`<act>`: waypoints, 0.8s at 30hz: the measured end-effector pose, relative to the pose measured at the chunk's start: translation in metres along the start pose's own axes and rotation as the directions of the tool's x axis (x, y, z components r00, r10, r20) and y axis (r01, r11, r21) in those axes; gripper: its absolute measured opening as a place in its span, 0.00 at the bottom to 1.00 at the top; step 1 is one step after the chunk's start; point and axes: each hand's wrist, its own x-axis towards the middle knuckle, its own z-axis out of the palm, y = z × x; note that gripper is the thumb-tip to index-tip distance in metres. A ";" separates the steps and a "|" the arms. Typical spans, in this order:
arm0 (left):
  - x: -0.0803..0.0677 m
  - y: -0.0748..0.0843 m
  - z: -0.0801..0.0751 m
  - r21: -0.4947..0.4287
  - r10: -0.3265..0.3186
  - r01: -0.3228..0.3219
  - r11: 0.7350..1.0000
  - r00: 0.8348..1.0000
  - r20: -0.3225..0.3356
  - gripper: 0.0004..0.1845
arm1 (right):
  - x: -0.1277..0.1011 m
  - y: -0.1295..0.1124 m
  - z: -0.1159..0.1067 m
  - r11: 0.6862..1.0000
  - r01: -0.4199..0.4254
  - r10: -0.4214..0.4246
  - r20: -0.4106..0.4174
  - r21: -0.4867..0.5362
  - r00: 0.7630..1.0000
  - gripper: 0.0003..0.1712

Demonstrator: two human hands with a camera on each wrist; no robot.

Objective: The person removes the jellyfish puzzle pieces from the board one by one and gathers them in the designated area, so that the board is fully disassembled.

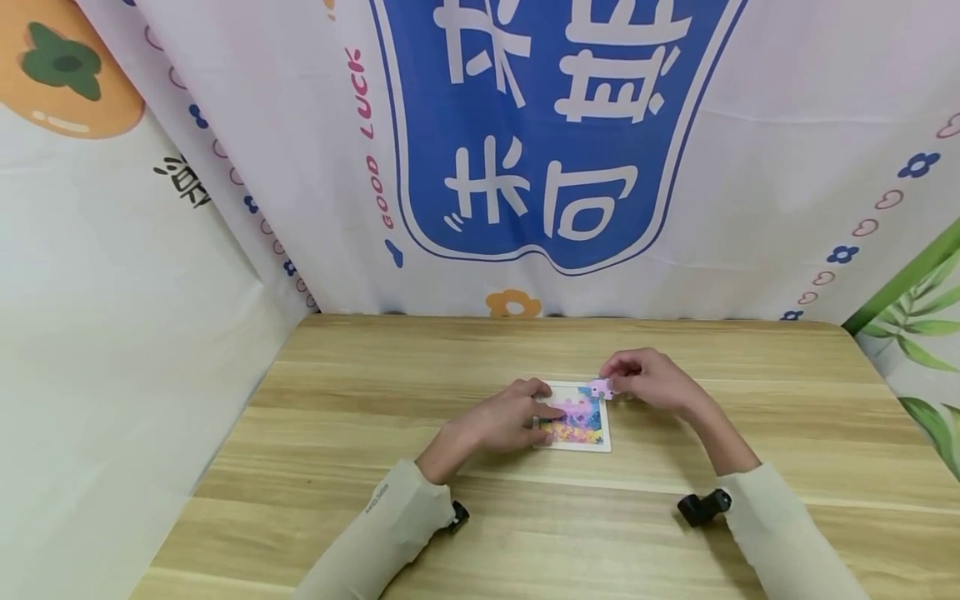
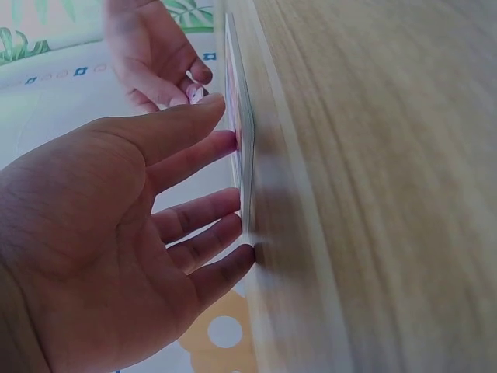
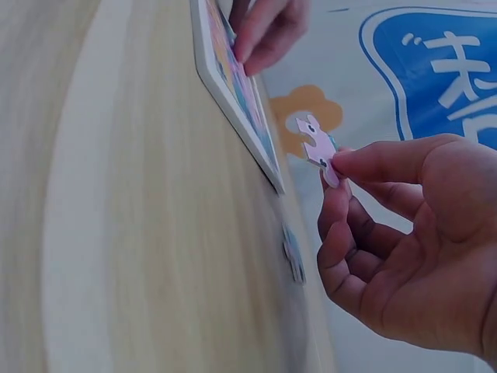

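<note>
A small jigsaw puzzle in a white-framed tray (image 1: 607, 433) lies on the table, its picture pink, blue and yellow. My left hand (image 1: 504, 418) rests on the tray's left side with spread fingers. In the left wrist view, its fingertips (image 2: 227, 142) touch the tray's face and edge. Over the tray's upper right corner, my right hand (image 1: 658, 383) pinches a pink puzzle piece (image 3: 317, 146) between thumb and fingers. The piece is held up, apart from the table. Beyond the tray's corner, another loose puzzle piece (image 3: 293, 253) lies on the table in the right wrist view.
The wood-grain table (image 1: 360, 392) ends at a printed cloth backdrop (image 1: 750, 208) along its far side. A white cloth wall (image 1: 112, 333) borders it on the left. Small black devices (image 1: 703, 507) sit at both wrists.
</note>
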 end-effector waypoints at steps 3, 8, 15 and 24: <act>-0.001 0.001 0.000 0.005 -0.003 0.003 1.000 1.000 0.000 0.26 | -0.005 0.003 -0.007 1.000 -0.010 0.010 -0.013 -0.004 1.000 0.10; -0.001 0.002 0.000 0.006 -0.006 0.006 1.000 1.000 -0.001 0.26 | -0.011 0.012 -0.016 0.999 -0.029 0.028 -0.034 -0.035 0.999 0.11; 0.000 0.002 0.001 0.012 -0.005 0.005 1.000 1.000 0.003 0.26 | -0.019 0.029 -0.027 0.997 -0.039 0.035 -0.057 -0.067 0.998 0.12; 0.000 0.003 0.000 0.021 -0.009 0.009 1.000 1.000 0.002 0.25 | -0.027 0.042 -0.037 0.991 -0.060 0.051 -0.080 -0.118 0.996 0.11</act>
